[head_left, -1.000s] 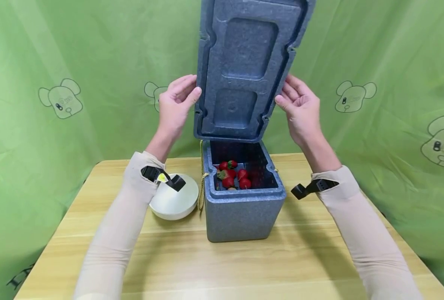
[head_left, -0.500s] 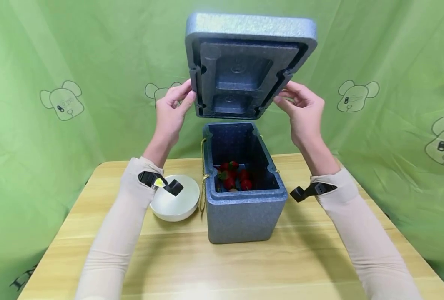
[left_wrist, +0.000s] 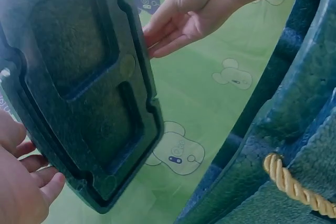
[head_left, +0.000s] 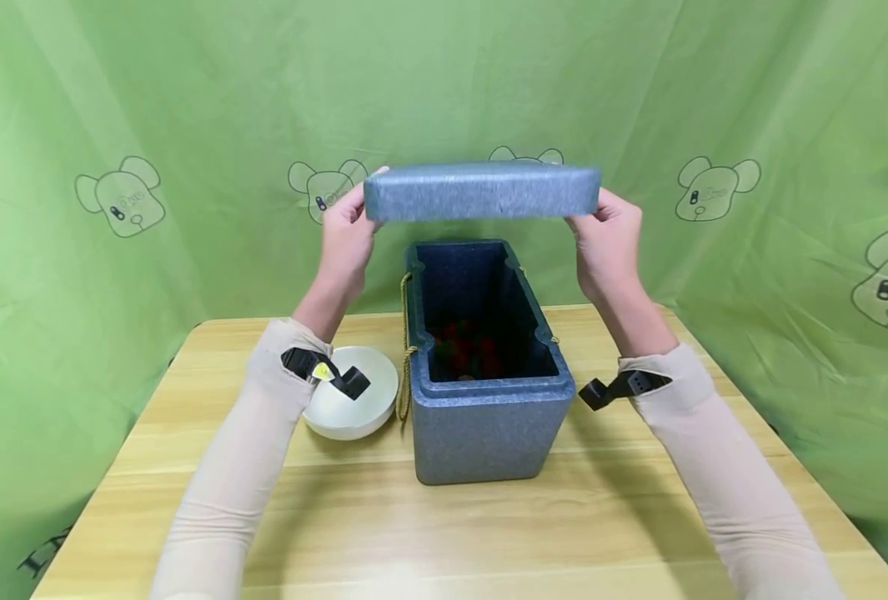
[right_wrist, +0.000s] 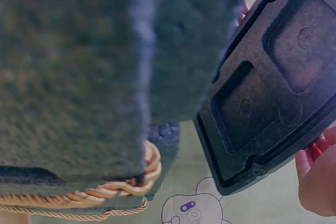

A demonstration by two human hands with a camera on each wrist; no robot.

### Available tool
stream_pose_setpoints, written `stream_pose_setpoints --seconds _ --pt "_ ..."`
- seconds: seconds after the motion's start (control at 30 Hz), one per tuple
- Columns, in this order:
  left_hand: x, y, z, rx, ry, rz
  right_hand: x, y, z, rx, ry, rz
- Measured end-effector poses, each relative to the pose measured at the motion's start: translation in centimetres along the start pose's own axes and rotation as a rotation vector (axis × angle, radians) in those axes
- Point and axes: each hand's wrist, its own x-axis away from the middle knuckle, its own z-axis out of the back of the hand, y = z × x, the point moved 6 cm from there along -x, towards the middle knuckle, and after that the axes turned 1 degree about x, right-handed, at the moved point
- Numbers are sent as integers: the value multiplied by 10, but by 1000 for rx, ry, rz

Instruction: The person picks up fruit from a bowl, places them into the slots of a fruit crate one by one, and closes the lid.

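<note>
A grey-blue foam lid (head_left: 481, 193) is held level in the air above the matching foam box (head_left: 489, 437). My left hand (head_left: 344, 242) grips its left edge and my right hand (head_left: 604, 242) its right edge. Both wrist views show the lid's underside, with its recessed panels; in the left one, thumb and fingers of the left hand (left_wrist: 26, 177) lie along the rim. The right wrist view has the right hand (right_wrist: 320, 174) at the lid's edge. Inside the uncovered box, red strawberries (head_left: 466, 354) lie in shadow at the bottom.
A white bowl (head_left: 353, 400) stands on the wooden table (head_left: 338, 533), just left of the box. Yellow rope (head_left: 404, 358) hangs along the box's left side. A green curtain (head_left: 226, 100) printed with bear heads surrounds the table.
The lid has tipped from nearly upright, underside showing, to level, with its front edge swung down toward me. Shadow now covers the strawberries. Both hands keep hold of the lid; bowl and box stay put.
</note>
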Motion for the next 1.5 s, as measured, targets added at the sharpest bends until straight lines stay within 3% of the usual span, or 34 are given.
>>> stream_pose_setpoints --seconds 0.2,0.37,0.47,0.6,0.73,0.93,1.13,1.5 --pt "5 -2 -1 3 -29 26 8 5 -1 30 -47 -108" --pt "9 -6 -5 -30 -70 4 14 8 -2 83 -96 -164" --pt "11 -8 -7 -94 -119 -22 17 10 -3 114 -133 -201" --pt "14 -8 -11 -273 -224 -97 22 11 -6 162 -220 -228" --pt "19 -10 -16 -435 -310 -177 25 15 -9 240 -359 -206" --pt "29 -16 -19 -546 -361 -280 32 21 -10 319 -535 -115" --pt "37 -24 -16 -689 -367 -327 36 23 -4 424 -585 -40" --pt "50 -43 -14 -797 -405 -279 44 36 9 505 -600 -64"
